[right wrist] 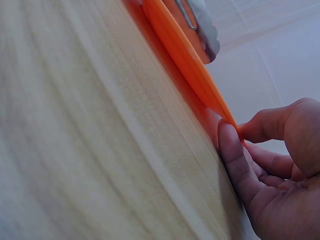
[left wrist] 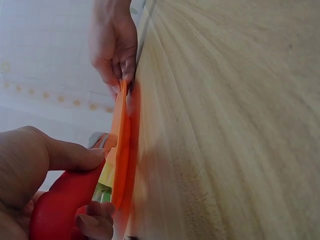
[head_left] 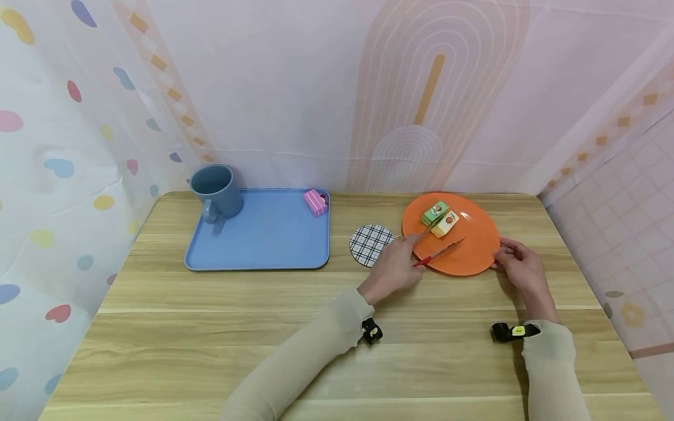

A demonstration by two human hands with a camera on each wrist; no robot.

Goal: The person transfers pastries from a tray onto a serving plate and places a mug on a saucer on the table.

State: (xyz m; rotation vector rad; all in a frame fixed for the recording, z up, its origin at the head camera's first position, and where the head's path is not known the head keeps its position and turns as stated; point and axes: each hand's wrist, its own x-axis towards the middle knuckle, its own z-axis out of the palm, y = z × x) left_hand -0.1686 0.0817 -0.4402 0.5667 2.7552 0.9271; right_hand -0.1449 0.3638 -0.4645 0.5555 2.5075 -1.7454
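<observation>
My left hand grips a pair of red-handled metal tongs over the orange plate. Their two arms are spread; a pale-yellow toy cake slice lies between them in the head view. Against it sits a green toy cake slice, partly overlapped by the far arm. The left wrist view shows the thumb and fingers around the red handle. At the plate's right edge, my right hand pinches the rim between thumb and fingers. A scalloped tong end shows above the plate in the right wrist view.
Left of the plate lies a round checked coaster, partly behind my left hand. A blue tray further left bears a blue mug and a pink toy cake slice. Printed cloth hangs behind the wooden table.
</observation>
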